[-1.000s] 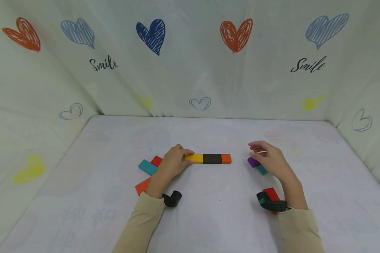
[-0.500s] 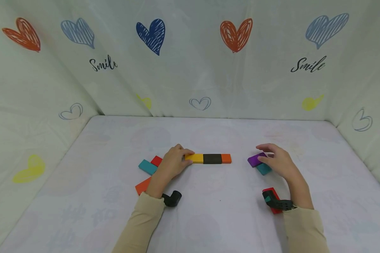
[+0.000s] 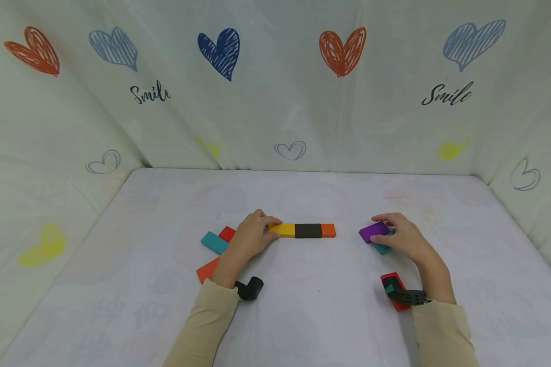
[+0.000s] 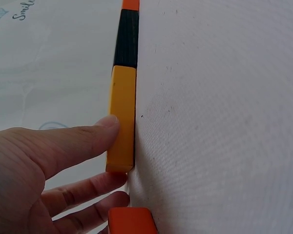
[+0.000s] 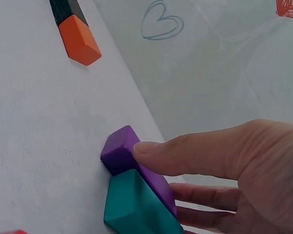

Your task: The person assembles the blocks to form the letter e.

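My left hand [image 3: 252,234] pinches a yellow block [image 4: 122,117], its thumb on one long side and other fingertips by the near end. That block heads a straight row, followed by a black block [image 3: 307,231] and an orange block [image 3: 328,230]. On the right, my right hand [image 3: 406,238] has its thumb on one long side of a purple block [image 5: 119,151] and its index finger at the opposite side, pinching it. Against the purple block lies a teal block [image 5: 132,200], partly covered by the right hand in the head view.
Left of the left hand lie a teal block [image 3: 214,242], a red block [image 3: 227,233] and an orange block [image 3: 207,270], partly behind the forearm. A red block [image 3: 401,306] sits beneath the right wrist camera. A patterned curtain [image 3: 266,102] stands behind the white table [image 3: 303,316].
The right hand has moved slightly right and down, from hovering over the purple block to thumb and finger at its sides. The left hand and the row have stayed put.
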A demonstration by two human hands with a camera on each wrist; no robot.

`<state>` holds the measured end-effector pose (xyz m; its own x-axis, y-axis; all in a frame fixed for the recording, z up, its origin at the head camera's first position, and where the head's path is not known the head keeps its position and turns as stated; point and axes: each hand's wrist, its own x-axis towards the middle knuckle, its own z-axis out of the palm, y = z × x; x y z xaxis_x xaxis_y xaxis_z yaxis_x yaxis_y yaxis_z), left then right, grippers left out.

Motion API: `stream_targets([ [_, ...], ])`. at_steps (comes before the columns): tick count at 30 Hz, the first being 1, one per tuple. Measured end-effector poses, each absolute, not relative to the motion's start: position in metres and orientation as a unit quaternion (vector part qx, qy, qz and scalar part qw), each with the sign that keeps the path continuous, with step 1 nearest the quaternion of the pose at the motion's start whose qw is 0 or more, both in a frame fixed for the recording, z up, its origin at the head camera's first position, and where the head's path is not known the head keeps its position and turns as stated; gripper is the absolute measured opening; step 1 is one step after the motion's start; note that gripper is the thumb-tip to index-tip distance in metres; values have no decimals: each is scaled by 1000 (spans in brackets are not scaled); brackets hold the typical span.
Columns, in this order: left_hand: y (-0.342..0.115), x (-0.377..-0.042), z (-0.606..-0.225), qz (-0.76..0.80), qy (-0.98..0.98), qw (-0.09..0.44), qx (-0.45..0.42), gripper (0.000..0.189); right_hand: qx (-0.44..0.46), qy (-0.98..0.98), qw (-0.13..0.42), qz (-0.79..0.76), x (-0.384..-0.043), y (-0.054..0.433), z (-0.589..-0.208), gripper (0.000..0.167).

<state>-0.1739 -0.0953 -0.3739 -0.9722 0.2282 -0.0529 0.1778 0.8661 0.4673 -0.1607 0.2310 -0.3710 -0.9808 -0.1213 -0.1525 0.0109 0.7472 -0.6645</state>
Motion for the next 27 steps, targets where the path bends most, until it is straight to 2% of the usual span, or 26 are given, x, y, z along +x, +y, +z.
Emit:
stream_targets([
  [12, -95, -173, -373, 239, 964, 53, 105, 32, -66, 943, 94, -311, -162, 226, -374, 48],
  [27, -95, -173, -372, 241, 963, 60, 103, 33, -65, 947, 88, -301, -163, 224, -376, 39],
])
